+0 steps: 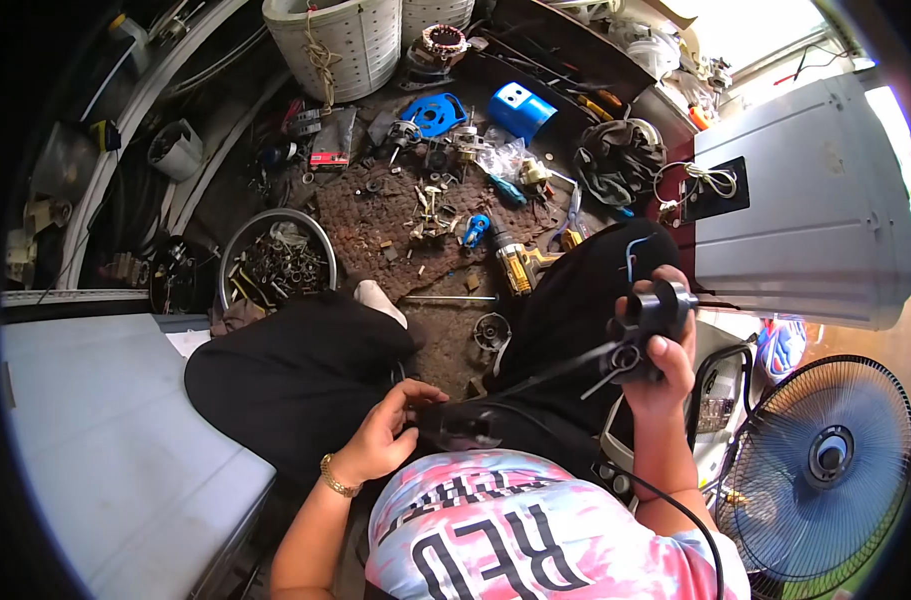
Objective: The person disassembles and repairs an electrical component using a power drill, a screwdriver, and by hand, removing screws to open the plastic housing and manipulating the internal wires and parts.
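Note:
My right hand (670, 365) is closed around a black round machine part (647, 325) with a short cylindrical end, held up over my right knee. A thin dark shaft (565, 367) runs from this part down toward my lap. Across my lap lies a dark, elongated glossy piece (465, 425), its exact kind unclear. My left hand (390, 425), wearing a gold-coloured wristband, has curled fingers at the left end of that piece. The fingertips are partly lost against the black trousers.
On the floor before me are a yellow drill (520, 265), blue covers (522, 110), a long metal rod (450, 299) and a round metal part (491, 332). A bowl of small hardware (327, 262) sits left. A fan (830, 455) stands right, near a black cable (680, 508).

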Available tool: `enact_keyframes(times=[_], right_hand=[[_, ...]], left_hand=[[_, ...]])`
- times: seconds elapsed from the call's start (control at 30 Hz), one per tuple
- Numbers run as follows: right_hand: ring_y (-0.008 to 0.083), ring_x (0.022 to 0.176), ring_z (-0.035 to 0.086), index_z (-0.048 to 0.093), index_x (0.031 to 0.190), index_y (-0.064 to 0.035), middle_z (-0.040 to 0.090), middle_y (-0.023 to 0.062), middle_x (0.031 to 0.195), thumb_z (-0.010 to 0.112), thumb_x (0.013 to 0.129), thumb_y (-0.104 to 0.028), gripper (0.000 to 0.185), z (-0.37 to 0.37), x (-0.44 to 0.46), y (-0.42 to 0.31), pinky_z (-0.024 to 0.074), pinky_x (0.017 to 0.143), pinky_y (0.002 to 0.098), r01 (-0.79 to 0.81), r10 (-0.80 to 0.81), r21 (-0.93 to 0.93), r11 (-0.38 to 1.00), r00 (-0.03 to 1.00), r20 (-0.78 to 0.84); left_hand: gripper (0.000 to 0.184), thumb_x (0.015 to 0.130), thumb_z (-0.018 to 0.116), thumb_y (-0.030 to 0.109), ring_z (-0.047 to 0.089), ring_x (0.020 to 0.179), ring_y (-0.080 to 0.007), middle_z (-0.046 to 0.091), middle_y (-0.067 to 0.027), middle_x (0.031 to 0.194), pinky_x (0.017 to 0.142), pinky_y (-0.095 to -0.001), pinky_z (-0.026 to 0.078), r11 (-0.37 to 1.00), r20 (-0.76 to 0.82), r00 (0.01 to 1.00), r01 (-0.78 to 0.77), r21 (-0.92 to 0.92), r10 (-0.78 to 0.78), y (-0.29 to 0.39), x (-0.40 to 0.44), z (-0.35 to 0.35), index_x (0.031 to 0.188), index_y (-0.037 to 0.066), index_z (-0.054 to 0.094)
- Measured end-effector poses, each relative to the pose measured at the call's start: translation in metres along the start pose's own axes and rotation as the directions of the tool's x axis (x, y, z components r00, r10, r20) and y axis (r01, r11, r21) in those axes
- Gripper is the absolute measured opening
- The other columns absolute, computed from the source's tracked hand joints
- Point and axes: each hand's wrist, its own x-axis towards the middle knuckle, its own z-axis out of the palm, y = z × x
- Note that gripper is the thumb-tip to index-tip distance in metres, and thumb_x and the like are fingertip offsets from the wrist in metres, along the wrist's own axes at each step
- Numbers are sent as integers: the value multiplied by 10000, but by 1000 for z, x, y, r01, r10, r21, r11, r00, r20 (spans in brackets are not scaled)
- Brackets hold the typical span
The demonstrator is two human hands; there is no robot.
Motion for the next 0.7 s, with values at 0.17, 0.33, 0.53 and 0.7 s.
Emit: enact_keyframes(times=[0.17,0.33,0.53,0.7], right_hand=[[254,993,632,356,1194,-36,493,98,939,752,651,-146,680,-22,-1,-10,552,870,339,36,-46,51,998,974,220],[130,744,490,410,1106,-24,441,44,906,820,570,-210,700,-19,-12,-11,437,733,256,8,-5,-22,1000,994,112],[125,703,467,390,1074,-50,433,32,850,808,564,-188,674,-32,-17,-5,401,646,259,13,-11,-8,1000,986,165],[136,678,488,371,1078,-75,504,80,779,787,571,-127,658,-40,-17,-5,416,644,254,24,-31,42,999,982,188]], left_hand=[[500,701,602,-53,584,1085,-239,614,-134,1198,968,-346,415,900,106,986,-162,404,130,21,9,-8,1194,22,628],[487,663,719,41,604,985,-184,681,-68,1111,823,-300,396,767,248,957,-272,581,151,37,19,-11,1150,60,701],[516,713,701,18,547,795,-195,682,-98,910,794,-314,381,800,272,962,-176,573,17,53,21,-4,1223,85,667],[552,746,611,-75,530,728,-212,637,-121,805,711,-325,432,840,159,986,-46,541,-48,43,14,-6,1273,88,628]])
